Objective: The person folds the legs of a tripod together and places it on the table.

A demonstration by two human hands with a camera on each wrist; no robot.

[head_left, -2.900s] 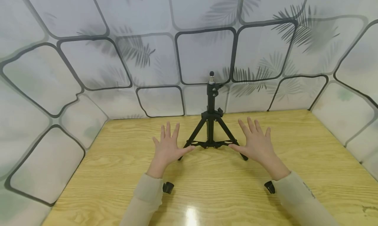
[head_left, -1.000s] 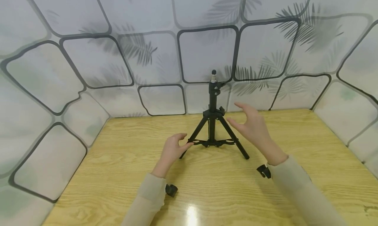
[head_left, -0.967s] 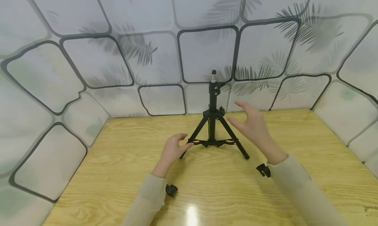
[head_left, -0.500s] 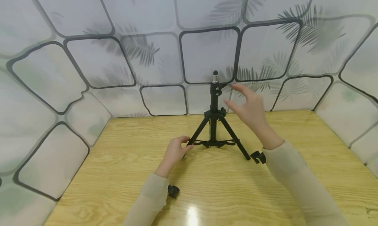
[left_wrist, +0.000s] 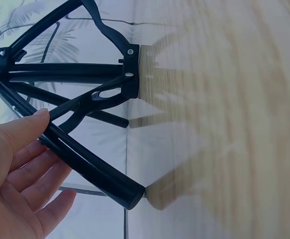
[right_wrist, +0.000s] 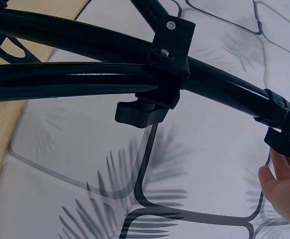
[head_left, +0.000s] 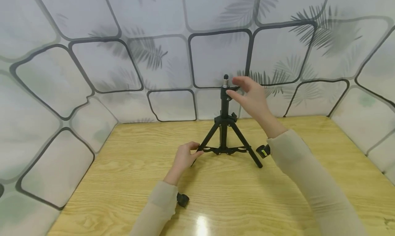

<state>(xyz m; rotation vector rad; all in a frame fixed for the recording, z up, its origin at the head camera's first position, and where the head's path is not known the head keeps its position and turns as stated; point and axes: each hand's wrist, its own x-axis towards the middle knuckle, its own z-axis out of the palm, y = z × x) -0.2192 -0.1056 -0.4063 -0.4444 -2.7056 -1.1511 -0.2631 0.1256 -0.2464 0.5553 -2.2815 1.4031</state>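
A black tripod light stand (head_left: 224,107) stands upright on the table, its legs spread and a silver stud on top. My left hand (head_left: 183,156) holds its left leg; in the left wrist view the thumb lies on the leg (left_wrist: 97,172) and fingers pass behind it. My right hand (head_left: 253,98) is up at the top collar, thumb and index finger spread apart around the upper clamp knob (right_wrist: 283,143). In the right wrist view its fingertips reach that knob; a firm grip does not show. A lower knob (right_wrist: 141,114) sits at the leg hub, untouched.
The wooden table (head_left: 132,181) runs up to a patterned fabric wall (head_left: 168,64) close behind the stand, with more fabric at both sides. Small black wrist devices, one (head_left: 182,200) by the left sleeve and one (head_left: 263,151) by the right, stick out beneath the cuffs.
Both hands were spread flat in front of the stand at first. The left has closed around the left leg. The right has risen up and leftward to the top knob. The stand keeps its place.
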